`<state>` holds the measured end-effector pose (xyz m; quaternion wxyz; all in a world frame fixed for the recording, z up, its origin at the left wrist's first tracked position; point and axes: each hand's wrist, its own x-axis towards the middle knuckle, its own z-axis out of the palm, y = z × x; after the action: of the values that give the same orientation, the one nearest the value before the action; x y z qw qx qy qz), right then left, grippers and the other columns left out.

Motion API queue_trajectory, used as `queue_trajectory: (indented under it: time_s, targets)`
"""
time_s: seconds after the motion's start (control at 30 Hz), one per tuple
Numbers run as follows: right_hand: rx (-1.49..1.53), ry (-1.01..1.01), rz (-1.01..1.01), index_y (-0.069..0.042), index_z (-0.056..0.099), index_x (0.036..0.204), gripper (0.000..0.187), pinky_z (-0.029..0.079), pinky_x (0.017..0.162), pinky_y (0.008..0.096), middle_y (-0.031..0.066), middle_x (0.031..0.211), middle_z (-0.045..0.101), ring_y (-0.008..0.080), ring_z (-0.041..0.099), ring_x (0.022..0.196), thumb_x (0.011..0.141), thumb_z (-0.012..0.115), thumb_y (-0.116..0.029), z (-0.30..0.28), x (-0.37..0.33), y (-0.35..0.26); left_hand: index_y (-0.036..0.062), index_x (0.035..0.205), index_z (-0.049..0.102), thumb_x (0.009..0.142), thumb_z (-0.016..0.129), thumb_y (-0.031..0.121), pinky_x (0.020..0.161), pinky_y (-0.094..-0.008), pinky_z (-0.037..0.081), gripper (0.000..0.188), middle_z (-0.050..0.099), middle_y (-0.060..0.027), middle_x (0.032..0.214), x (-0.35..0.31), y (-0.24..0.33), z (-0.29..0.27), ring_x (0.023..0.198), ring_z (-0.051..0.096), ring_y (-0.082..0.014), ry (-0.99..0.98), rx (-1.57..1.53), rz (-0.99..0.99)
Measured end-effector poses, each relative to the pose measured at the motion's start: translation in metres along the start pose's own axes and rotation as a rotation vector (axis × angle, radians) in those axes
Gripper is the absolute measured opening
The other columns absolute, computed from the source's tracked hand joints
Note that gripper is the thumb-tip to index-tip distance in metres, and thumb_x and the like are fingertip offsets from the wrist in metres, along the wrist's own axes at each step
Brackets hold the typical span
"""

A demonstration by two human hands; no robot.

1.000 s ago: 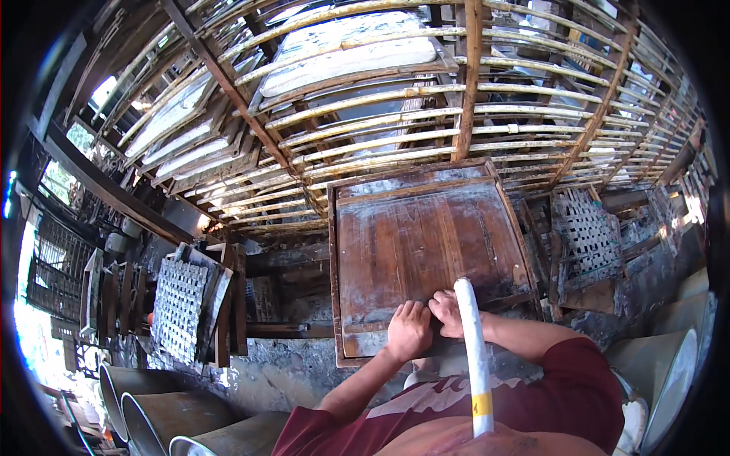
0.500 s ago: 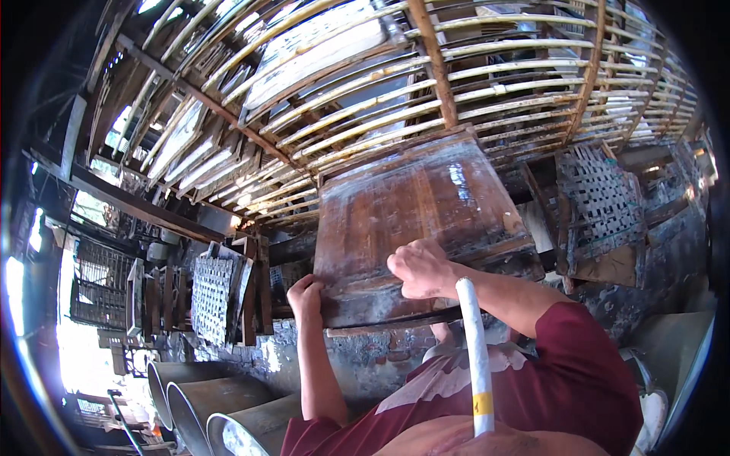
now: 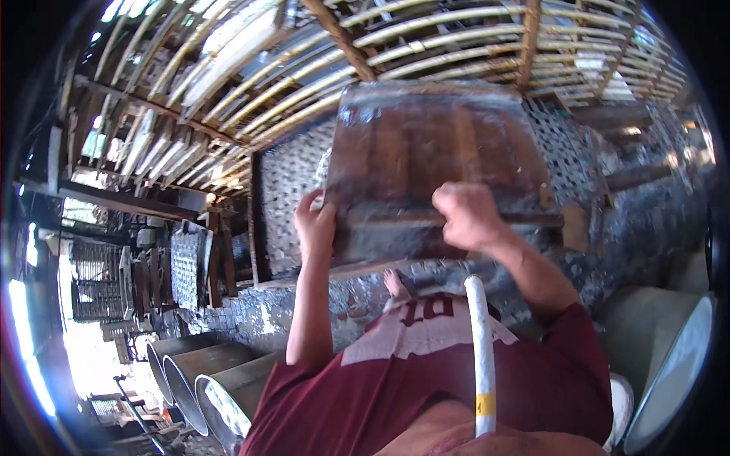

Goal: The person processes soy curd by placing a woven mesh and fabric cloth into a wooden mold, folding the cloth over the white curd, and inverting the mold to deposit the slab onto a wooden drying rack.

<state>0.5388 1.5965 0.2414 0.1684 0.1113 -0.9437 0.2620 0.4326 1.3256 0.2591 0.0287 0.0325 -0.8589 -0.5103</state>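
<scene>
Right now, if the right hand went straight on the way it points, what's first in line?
Probably the brown rectangular wooden board: the right hand points up-left over it, though the depth between them is unclear.

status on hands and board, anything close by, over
Left hand gripping board at left edge. Right hand closed, contents unclear. Board blurred. Woven panels either side.

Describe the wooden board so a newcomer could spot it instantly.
Find the slatted rack across the top of the view. Just below it, near the centre, is a broad brown wooden board, the left hand at its left edge and the closed right hand over its near part. Its solid face sets it apart from the woven panels on either side.
</scene>
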Motion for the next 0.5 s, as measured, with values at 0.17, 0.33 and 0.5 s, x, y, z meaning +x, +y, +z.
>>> queue_trajectory:
  time_s: [0.17, 0.33, 0.5]
  targets:
    - [-0.103, -0.121, 0.28, -0.005, 0.053, 0.075, 0.013, 0.044, 0.065, 0.0486, 0.0158, 0.079, 0.059, 0.041, 0.059, 0.081, 0.061, 0.056, -0.003, -0.057, -0.052, 0.107, -0.0038, 0.112, 0.065, 0.073, 0.075, 0.017, 0.07, -0.0333, 0.05, 0.046, 0.068, -0.0166, 0.09, 0.02, -0.027, 0.176, 0.078, 0.063, -0.0197, -0.109, -0.041, 0.203]
    - [-0.262, -0.153, 0.391, -0.004, 0.05, 0.077, 0.012, 0.043, 0.068, 0.0503, 0.017, 0.08, 0.057, 0.0415, 0.057, 0.085, 0.066, 0.053, -0.002, -0.042, -0.119, 0.212, -0.0056, 0.108, 0.064, 0.073, 0.072, 0.014, 0.077, -0.0386, 0.053, 0.041, 0.068, -0.0246, 0.097, -0.026, -0.053, 0.301, 0.088, 0.067, -0.0314, -0.235, 0.028, 0.055]
    - [-0.431, -0.09, 0.525, -0.005, 0.057, 0.089, 0.017, 0.046, 0.08, 0.0483, 0.0133, 0.095, 0.06, 0.0358, 0.058, 0.095, 0.074, 0.053, 0.001, 0.026, -0.219, 0.253, 0.0002, 0.108, 0.066, 0.075, 0.071, 0.008, 0.08, -0.0386, 0.054, 0.034, 0.065, -0.0197, 0.1, -0.061, -0.004, 0.225, 0.088, 0.066, -0.0314, -0.475, 0.001, 0.575]
